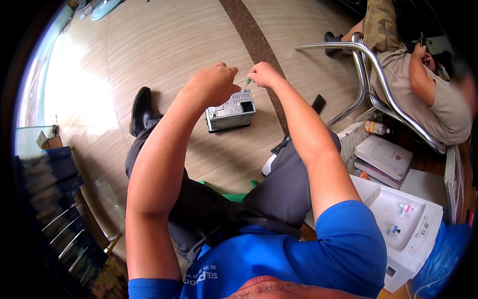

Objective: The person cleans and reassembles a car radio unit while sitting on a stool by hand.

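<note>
Your left hand (pixel 213 83) sits curled over the top left corner of the metal car stereo unit (pixel 231 112), fingers bunched together and bent down onto its casing, steadying it. Your right hand (pixel 264 74) is just to the right of it and a touch farther out, thumb and fingertips pinched tight around the green handle of a small screwdriver (pixel 247 83), whose tip points down at the unit's top right corner. The two hands are close together, nearly touching above the box.

The stereo unit stands on the pale wood-look floor (pixel 174 45) far out in front of your knees, its vented silver face turned toward you. Your black shoe (pixel 140 110) lies to its left. Far right, another person (pixel 423 84) lounges in a chrome tube chair (pixel 371 70). Near right, a white appliance (pixel 403 224) and a stack of books (pixel 382 158) sit beside your leg.
</note>
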Demonstrator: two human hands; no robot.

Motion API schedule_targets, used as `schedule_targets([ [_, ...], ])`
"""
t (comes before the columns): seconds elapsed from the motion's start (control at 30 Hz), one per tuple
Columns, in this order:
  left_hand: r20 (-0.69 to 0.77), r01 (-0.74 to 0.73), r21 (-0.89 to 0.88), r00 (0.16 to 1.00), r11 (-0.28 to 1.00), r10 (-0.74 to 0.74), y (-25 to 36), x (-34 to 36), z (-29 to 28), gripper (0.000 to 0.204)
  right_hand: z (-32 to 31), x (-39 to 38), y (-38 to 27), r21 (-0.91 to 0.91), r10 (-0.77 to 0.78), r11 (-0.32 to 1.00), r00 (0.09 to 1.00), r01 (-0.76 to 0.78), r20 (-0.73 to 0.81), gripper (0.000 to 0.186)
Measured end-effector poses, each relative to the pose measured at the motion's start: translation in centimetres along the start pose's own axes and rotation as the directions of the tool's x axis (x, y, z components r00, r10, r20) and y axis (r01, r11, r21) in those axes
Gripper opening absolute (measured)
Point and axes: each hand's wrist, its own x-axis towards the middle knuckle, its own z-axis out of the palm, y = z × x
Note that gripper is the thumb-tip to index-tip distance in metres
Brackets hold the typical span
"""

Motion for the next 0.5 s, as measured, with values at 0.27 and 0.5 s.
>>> schedule_targets([
  [0.27, -0.053, 0.004, -0.022, 0.999, 1.0, -0.005, -0.3, 0.0, 0.4, 0.033, 0.0, -0.6, -0.3, 0.138, -0.04, 0.989, 0.997, 0.049, -0.068, 0.02],
  [0.5, 0.0, -0.006, 0.005, 1.0, 1.0, 0.006, 0.4, 0.3, 0.0, 0.045, -0.2, -0.3, 0.7, 0.076, -0.102, 0.991, 0.993, 0.107, -0.059, 0.02],
])
